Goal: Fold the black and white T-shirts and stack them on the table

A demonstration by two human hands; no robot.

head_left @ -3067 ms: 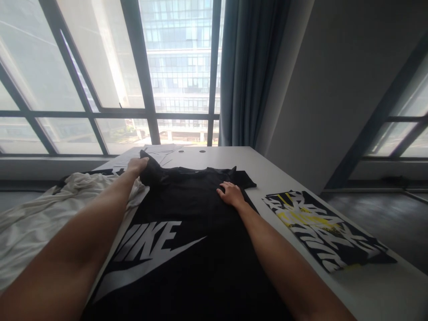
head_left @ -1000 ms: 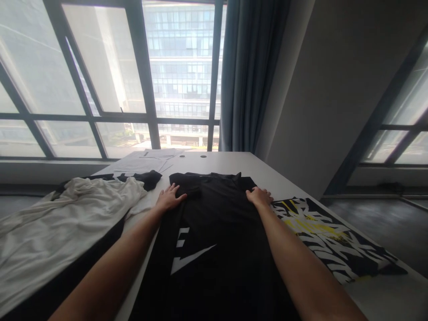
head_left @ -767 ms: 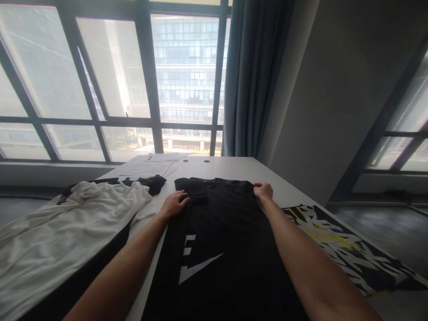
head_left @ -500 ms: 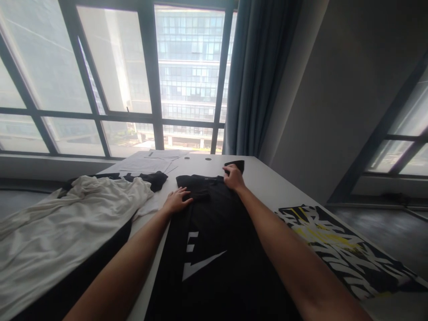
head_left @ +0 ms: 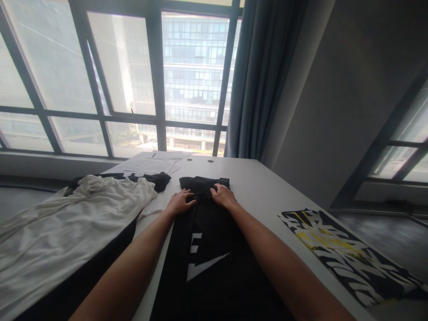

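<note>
Black shirt [head_left: 214, 232] lies lengthwise on the white counter [head_left: 259, 205], between a pale cloth [head_left: 83, 218] at left and a patterned shirt [head_left: 344, 249] at right. Its left side is folded over, leaving only part of the white print [head_left: 200, 269] visible. Left hand [head_left: 180, 202] rests on the upper left edge, fingers loosely spread. Right hand [head_left: 223, 196] touches the upper right edge, fingers bent; cannot tell whether it pinches fabric.
</note>
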